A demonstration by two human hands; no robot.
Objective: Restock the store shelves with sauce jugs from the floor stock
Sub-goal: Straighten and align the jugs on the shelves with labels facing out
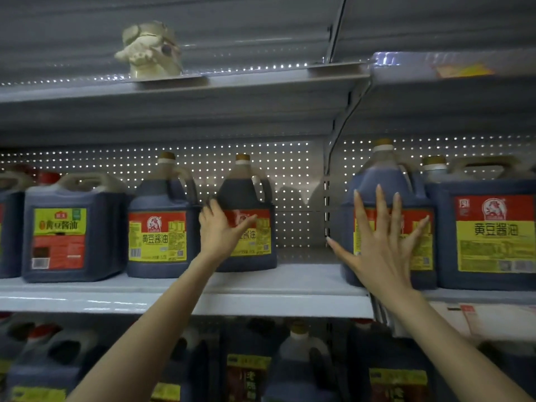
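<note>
Seen from my remote seat behind the head camera: two bare arms reach up to the middle shelf [290,288] of a store rack lined with jugs of dark sauce. The left hand [222,232] lies against the front left of a narrow jug [246,195]. Its fingers [214,208] are loosely straight along the jug's shoulder, and the thumb stretches across the red-and-yellow label. That jug stands upright, set a little back from the shelf's front edge, just beside a matching jug [158,227] on its left.

The right hand [383,250] is pressed flat on the label of a tall jug [377,184], with the fingers [380,204] spread wide and pointing up and the thumb out to the left. This jug stands upright at the left end of the next bay. A big jug [493,233] stands on its right; I cannot tell whether the two touch.

Between the narrow jug and the tall jug, the perforated back panel [293,198] shows. Farther left stands a square jug [69,227] with a yellow-and-red label. On the top shelf [246,82] sits a pale, blurred object [149,50] that I cannot identify. More jugs [301,358] stand on the shelf below, dim and out of focus.
</note>
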